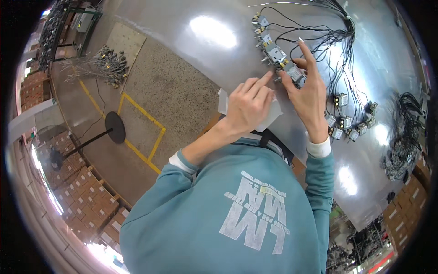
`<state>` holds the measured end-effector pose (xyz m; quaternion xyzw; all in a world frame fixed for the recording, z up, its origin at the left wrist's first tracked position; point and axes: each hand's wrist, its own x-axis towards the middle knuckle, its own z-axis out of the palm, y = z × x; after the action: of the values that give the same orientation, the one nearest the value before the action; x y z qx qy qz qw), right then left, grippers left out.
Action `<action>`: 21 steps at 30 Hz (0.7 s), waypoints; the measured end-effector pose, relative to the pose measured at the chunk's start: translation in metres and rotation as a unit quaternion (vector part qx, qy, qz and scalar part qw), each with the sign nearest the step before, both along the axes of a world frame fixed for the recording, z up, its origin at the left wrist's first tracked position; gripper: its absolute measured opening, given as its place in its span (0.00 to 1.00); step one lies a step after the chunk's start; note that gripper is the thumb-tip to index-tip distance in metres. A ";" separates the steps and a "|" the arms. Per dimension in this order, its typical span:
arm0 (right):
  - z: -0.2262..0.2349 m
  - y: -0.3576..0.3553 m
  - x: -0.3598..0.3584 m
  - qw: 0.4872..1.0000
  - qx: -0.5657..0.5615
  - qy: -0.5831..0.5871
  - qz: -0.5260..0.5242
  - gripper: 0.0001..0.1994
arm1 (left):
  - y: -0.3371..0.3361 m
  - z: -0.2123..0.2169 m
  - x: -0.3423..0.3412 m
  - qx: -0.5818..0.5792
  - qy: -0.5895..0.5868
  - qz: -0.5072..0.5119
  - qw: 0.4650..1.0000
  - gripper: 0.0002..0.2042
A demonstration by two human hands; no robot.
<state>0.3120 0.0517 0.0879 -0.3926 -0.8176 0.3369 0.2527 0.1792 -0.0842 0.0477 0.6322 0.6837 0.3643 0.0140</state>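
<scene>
Several boxy units [275, 55] (silver-grey)

The left hand [248, 105], ahead of the teal sweatshirt [246, 214], extends its index finger. Ahead-right of the sweatshirt, the right hand [308, 93] arches, index finger outstretched.

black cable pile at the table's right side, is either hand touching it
No, the right hand and left hand are both at the row of metal parts, apart from the black cable pile.

Cannot see the whole grey block [297, 74] behind the right hand [309, 93]. Cannot follow cables [350, 30] beyond the top edge.
</scene>
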 end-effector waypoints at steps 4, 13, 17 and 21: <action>0.015 -0.004 0.008 0.997 0.078 0.012 0.022 0.41 | -0.005 0.003 -0.001 -0.006 -0.023 0.003 1.000 0.06; 0.040 0.003 0.139 0.978 0.069 -0.182 0.070 0.40 | 0.003 0.001 0.017 0.045 -0.017 -0.070 0.996 0.06; 0.028 0.027 0.205 0.941 0.140 -0.301 0.068 0.44 | 0.010 -0.013 0.035 0.051 0.017 -0.124 0.991 0.05; 0.037 0.041 0.204 0.940 0.072 -0.330 0.051 0.43 | 0.016 -0.028 0.044 0.075 0.102 -0.169 0.977 0.05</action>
<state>0.5162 0.0927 0.1245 -0.4203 -0.8961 0.1409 -0.0214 0.2235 -0.0687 0.0192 0.7719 0.5354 0.3402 -0.0418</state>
